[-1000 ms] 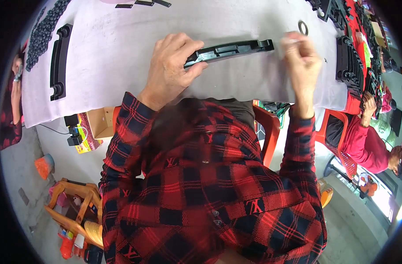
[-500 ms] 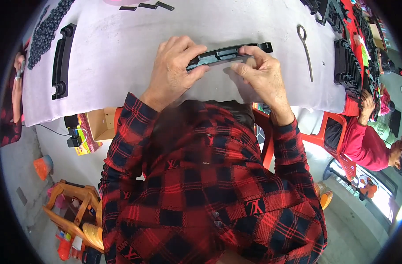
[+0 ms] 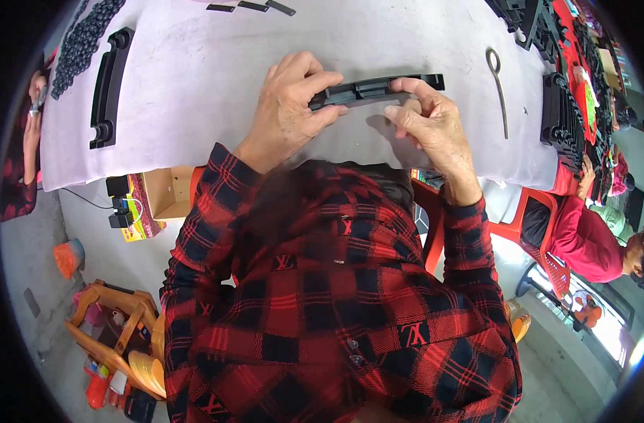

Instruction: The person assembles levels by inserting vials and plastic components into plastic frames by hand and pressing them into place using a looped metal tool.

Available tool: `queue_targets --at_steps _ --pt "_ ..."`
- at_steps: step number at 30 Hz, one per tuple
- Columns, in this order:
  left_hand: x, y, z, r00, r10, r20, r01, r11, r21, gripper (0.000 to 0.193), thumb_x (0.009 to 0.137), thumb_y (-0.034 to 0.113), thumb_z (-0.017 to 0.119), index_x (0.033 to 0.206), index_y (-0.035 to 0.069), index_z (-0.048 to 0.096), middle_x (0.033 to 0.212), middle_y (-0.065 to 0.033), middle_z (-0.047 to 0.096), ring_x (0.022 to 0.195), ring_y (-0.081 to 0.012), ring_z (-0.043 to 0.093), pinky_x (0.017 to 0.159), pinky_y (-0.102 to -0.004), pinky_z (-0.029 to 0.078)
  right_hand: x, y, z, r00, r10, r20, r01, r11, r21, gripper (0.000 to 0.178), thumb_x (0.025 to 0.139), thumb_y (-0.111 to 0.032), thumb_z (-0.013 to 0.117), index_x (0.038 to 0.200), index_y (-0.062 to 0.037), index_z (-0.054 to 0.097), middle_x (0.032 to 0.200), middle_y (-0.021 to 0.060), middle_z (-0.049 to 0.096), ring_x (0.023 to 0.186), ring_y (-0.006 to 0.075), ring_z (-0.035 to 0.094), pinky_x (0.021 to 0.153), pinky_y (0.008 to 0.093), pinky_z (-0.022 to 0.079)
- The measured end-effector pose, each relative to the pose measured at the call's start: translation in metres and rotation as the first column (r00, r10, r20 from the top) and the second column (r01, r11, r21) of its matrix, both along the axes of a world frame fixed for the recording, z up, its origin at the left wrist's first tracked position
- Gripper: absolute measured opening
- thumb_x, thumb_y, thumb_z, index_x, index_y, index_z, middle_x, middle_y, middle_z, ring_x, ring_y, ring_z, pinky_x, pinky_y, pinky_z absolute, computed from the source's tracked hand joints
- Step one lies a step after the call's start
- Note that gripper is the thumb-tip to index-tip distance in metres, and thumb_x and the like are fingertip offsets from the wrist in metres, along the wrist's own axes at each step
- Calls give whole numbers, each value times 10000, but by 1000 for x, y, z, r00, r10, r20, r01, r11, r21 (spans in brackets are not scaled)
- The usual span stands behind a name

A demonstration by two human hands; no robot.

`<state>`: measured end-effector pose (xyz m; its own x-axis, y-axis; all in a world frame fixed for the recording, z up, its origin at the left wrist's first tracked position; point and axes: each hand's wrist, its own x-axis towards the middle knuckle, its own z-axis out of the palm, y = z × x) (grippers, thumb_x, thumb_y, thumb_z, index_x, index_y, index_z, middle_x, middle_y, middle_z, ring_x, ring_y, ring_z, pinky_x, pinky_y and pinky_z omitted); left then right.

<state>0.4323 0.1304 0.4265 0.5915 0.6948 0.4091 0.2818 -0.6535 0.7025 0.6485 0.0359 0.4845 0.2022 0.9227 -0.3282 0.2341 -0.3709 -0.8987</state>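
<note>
A long, slightly curved black plastic bar (image 3: 368, 89) with recesses along its side is held above the pale tabletop. My left hand (image 3: 291, 106) pinches its left end between thumb and fingers. Near the other end, the index finger of my right hand (image 3: 435, 120) lies over the bar, and its other fingers curl below. The right thumb tip stands a little apart from the bar. Whether the curled right fingers hold anything small is hidden. A similar black plastic bar (image 3: 105, 99) rests on the table to the left, and a metal rod with a looped end (image 3: 502, 92) on the right.
Many small black parts (image 3: 82, 49) lie heaped at the far left. Several flat black strips (image 3: 253, 6) sit at the far edge. Black parts are stacked (image 3: 563, 116) at the right, near a co-worker in a red sleeve (image 3: 583, 236). Another person's hands (image 3: 34, 116) show at the left edge.
My right thumb has drawn away from the bar, and the bar has turned slightly in my hands. The whole view has shifted a little. My left hand keeps its pinch.
</note>
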Motion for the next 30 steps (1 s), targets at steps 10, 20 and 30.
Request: queue_targets --at_steps 10,20,30 --pt "-14 23 2 968 -244 -52 244 970 -7 398 711 243 853 1034 45 731 930 -43 586 962 -244 559 914 -399 408 8 27 27 640 369 674 -707 626 329 475 660 -201 892 1097 -99 738 882 63 570 812 245 571 693 372 489" --pt "-12 24 -1 971 -234 -52 235 972 23 390 685 231 859 1013 60 733 929 -34 594 974 -243 557 900 -387 407 2 41 -8 407 391 825 -850 493 186 354 746 -274 826 1050 -140 705 1057 52 578 967 259 590 871 410 498" --pt "-8 22 -3 981 -195 -24 196 977 86 458 682 220 860 1081 67 698 932 -32 604 939 -253 561 879 -385 419 1 40 -15 465 368 805 -822 516 239 282 767 -222 786 1010 -118 688 981 57 561 923 272 590 825 408 514"
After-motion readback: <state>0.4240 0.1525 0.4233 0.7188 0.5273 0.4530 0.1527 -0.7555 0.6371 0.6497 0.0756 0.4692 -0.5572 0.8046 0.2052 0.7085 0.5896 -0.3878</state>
